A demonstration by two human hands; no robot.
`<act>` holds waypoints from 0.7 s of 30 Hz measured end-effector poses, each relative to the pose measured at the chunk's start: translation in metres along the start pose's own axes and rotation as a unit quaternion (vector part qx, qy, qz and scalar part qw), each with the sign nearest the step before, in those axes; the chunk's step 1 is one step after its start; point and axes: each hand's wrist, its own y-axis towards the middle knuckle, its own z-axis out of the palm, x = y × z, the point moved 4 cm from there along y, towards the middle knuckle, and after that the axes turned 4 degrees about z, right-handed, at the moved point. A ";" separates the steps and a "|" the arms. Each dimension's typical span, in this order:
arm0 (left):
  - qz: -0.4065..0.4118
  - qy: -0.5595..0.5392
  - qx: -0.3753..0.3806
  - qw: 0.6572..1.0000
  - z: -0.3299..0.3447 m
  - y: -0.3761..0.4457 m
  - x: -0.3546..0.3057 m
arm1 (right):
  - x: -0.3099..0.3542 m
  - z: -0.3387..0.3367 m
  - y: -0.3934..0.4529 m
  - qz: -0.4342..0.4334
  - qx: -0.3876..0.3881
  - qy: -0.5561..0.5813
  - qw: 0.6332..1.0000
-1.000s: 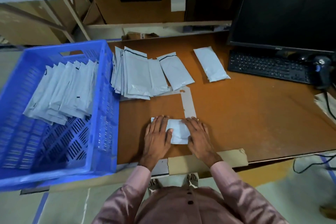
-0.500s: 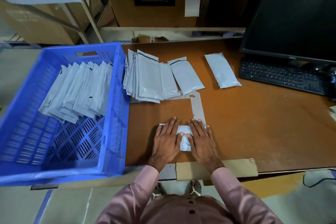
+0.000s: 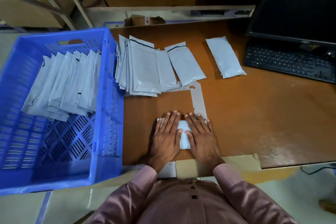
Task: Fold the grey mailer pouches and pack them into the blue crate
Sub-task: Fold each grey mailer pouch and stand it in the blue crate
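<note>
Pouch (image 3: 184,133): light, limp, slick film, pressed by flat left hand (image 3: 166,137) and right hand (image 3: 201,137); lift by folded edge.

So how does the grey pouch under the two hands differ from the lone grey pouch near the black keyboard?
The grey pouch under the hands is folded short; the lone grey pouch near the keyboard lies long. The left hand and right hand press the first flat; nothing touches the second. Both rest on the brown table.
</note>
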 end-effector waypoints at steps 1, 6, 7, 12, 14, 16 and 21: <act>-0.001 0.001 0.002 1.000 0.000 0.000 0.000 | 0.000 0.000 0.001 -0.001 0.001 0.000 1.000; -0.003 0.001 0.015 1.000 0.001 0.002 0.001 | 0.002 0.000 0.003 -0.005 0.015 -0.007 1.000; -0.005 0.002 0.017 1.000 0.001 0.002 0.000 | 0.002 0.000 0.004 -0.005 0.020 -0.011 1.000; -0.013 0.011 0.040 0.999 0.003 0.003 0.000 | 0.002 0.001 0.007 -0.001 0.043 -0.016 0.999; -0.016 0.014 0.047 0.999 0.003 0.004 0.000 | 0.002 0.000 0.007 -0.002 0.045 -0.009 0.999; -0.019 0.017 0.054 0.998 0.003 0.004 0.000 | 0.001 0.000 0.008 -0.002 0.048 -0.004 0.999; -0.022 0.020 0.064 0.998 0.003 0.005 -0.001 | 0.002 0.002 0.009 -0.003 0.062 -0.014 0.998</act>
